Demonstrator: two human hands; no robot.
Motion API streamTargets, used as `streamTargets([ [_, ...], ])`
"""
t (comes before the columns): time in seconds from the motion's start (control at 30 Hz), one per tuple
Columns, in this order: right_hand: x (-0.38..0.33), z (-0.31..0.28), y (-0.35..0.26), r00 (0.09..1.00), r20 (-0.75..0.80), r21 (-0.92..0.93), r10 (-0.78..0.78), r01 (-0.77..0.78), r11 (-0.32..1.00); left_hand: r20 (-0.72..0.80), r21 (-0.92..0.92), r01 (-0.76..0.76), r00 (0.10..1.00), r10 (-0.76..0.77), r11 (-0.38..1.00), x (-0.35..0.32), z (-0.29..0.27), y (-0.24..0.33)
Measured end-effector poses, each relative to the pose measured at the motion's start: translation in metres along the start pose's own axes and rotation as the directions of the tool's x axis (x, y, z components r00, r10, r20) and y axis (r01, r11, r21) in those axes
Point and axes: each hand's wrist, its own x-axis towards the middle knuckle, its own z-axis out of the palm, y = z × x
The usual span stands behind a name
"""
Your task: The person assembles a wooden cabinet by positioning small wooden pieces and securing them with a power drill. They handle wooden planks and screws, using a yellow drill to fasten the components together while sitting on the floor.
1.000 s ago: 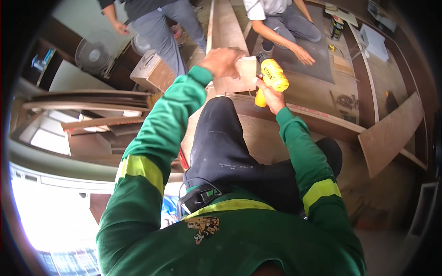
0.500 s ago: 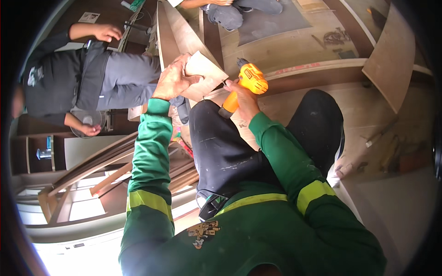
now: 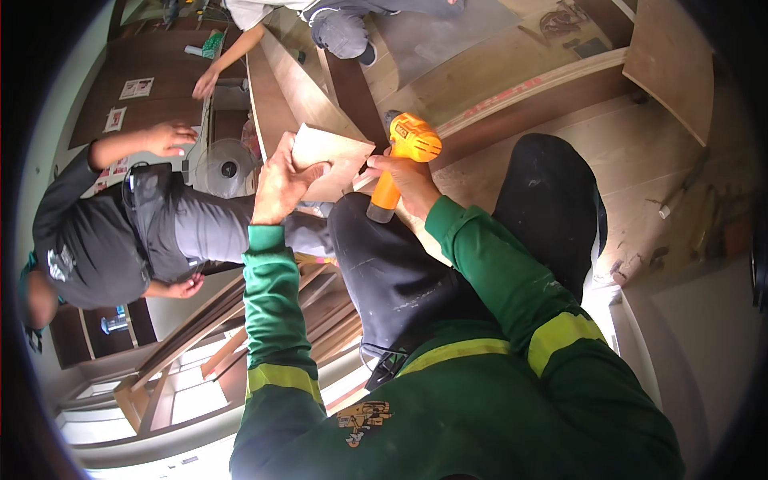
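Note:
A pale wooden board piece (image 3: 340, 150) is gripped at its left side by my left hand (image 3: 278, 182), with thumb and fingers closed on it. My right hand (image 3: 412, 182) is wrapped round an orange cordless drill (image 3: 416, 138), its handle pointing down toward my knee. Between the drill and the board, my right fingertips are close to a small dark item at the board's right edge, too small to make out. Behind the held piece, long wooden boards (image 3: 300, 84) form a frame on the floor.
A co-worker (image 3: 96, 232) in dark clothes stands at the left beside a round fan (image 3: 228, 168). Another person's arm (image 3: 232, 60) reaches in from the top. A long plank (image 3: 544, 84) runs to the upper right, toward a leaning panel (image 3: 672, 68). Stacked timber (image 3: 196, 320) lies lower left.
My view has shifted, and the board piece and drill now appear further left. Both remain in my hands. The person at the top now stretches an arm out to the left.

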Motion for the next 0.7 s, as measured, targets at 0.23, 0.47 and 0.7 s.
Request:
streamTargets([
  [0.23,0.004,0.006,0.013,0.993,-0.056,0.103,0.107,-0.100,0.990,0.122,-0.125,0.067,0.991,-0.052,0.990,0.008,0.000,-0.003],
  [0.47,-0.001,0.010,0.014,0.984,-0.147,0.077,0.099,-0.088,0.993,0.027,-0.053,-0.043,0.999,0.044,0.998,0.003,0.005,-0.005],
  [0.7,0.002,0.011,0.012,0.983,-0.157,0.068,0.097,-0.087,0.994,0.067,-0.076,0.014,0.998,-0.009,0.997,0.009,0.006,-0.004],
])
